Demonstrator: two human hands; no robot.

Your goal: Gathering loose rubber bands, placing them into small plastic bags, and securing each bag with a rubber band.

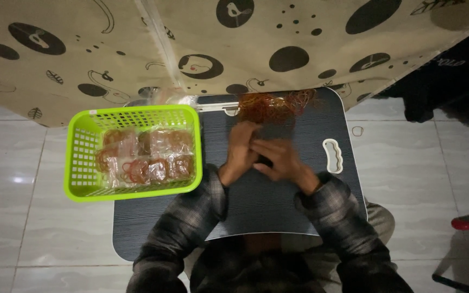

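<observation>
1. Nearest the camera, the dark plaid sleeves (185, 217) of the person run up from the lower edge onto the dark grey, wood-grain lap table with a white rim (278, 214).
2. The left hand (241, 151) and right hand (280, 158) meet over the middle of the table. They are pressed together, with the fingers overlapping.
3. Motion blur hides the fingertips. It cannot be told whether either hand is clamped on anything or what lies between them.
4. The loose heap of orange and red rubber bands (275, 106) lies on the far edge of the table, just beyond the hands and apart from them.
5. Judgement: the step in hand is close two-handed fingerwork on something small, done just in front of the heap.
6. Judgement: further handling calls for a fine pinch and a short reach, either forward to the heap or left to the basket.
7. The bright green, perforated plastic basket (77, 157) sits on the left end of the table, near the left forearm. It holds clear plastic packets of rubber bands (147, 157), lying flat in rows.
8. A white kidney-shaped handle opening (332, 155) lies in the table to the right of the right hand.
9. One stray rubber band (357, 131) lies on the pale tiled floor (28, 228), to the right of the table.
10. Farthest off hangs a beige cloth with black dots and bird motifs (299, 32).
</observation>
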